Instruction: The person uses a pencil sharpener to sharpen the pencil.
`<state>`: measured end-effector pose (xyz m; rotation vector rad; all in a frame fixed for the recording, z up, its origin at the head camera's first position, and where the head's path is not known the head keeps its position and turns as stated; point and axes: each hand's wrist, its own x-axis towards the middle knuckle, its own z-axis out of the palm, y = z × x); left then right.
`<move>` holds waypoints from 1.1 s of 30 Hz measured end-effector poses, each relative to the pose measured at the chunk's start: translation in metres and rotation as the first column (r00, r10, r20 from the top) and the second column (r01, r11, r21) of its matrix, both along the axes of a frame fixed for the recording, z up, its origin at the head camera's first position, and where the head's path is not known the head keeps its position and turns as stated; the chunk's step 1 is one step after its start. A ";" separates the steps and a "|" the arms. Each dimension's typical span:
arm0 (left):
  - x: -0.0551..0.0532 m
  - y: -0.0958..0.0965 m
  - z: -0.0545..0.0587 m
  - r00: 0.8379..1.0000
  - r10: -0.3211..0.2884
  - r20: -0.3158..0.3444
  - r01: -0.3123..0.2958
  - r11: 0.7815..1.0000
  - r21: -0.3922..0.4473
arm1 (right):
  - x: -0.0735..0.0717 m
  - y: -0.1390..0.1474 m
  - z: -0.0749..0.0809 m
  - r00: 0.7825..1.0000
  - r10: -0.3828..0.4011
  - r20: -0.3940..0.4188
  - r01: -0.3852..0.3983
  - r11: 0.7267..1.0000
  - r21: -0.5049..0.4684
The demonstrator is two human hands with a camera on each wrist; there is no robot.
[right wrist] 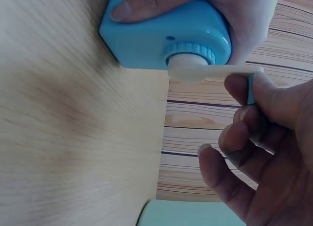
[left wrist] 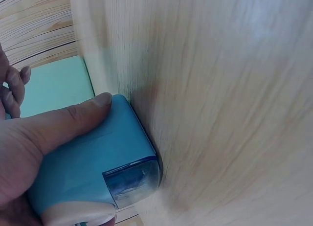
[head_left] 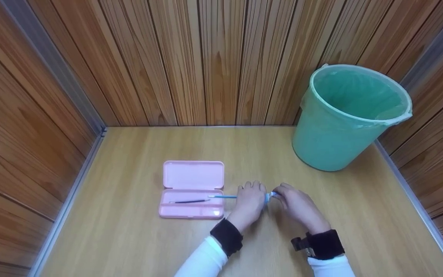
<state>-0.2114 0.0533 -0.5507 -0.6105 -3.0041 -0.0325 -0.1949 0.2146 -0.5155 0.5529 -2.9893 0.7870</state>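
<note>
The left hand [head_left: 249,202] grips the blue sharpener [left wrist: 93,157], seemingly steadying it — a pencil [head_left: 226,196] juts left of that hand — while the right hand [head_left: 300,206] pinches the crank [right wrist: 227,71] at its end, apparently for leverage.

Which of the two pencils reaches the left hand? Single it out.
The light-blue pencil: it runs from over the pink case to the left hand, whereas the dark pencil lies inside the case.

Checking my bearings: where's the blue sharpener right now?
In the head view, the blue sharpener is right of the pink case, gripped by the left hand, the right hand pinching its crank.
</note>
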 end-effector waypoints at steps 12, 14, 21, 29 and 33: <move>-0.002 0.001 0.001 1.000 0.006 0.020 -0.004 0.998 -0.059 | -0.017 0.004 -0.002 0.995 -0.049 0.090 0.051 0.998 -0.030; -0.002 0.002 0.001 1.000 0.000 0.029 0.002 0.998 -0.062 | -0.020 0.004 -0.003 0.993 -0.059 0.103 0.062 0.998 -0.030; -0.001 0.002 0.001 0.999 0.004 0.043 -0.003 0.999 -0.036 | -0.031 0.001 -0.004 0.991 -0.069 0.110 0.069 0.998 0.006; -0.001 -0.001 0.000 1.000 -0.006 0.027 0.006 1.000 0.003 | -0.046 -0.003 -0.005 0.994 -0.039 0.102 0.027 0.993 0.113; -0.001 -0.002 -0.002 1.000 -0.019 0.003 0.019 1.000 0.019 | -0.051 -0.005 -0.012 0.991 -0.046 0.128 0.027 0.989 0.147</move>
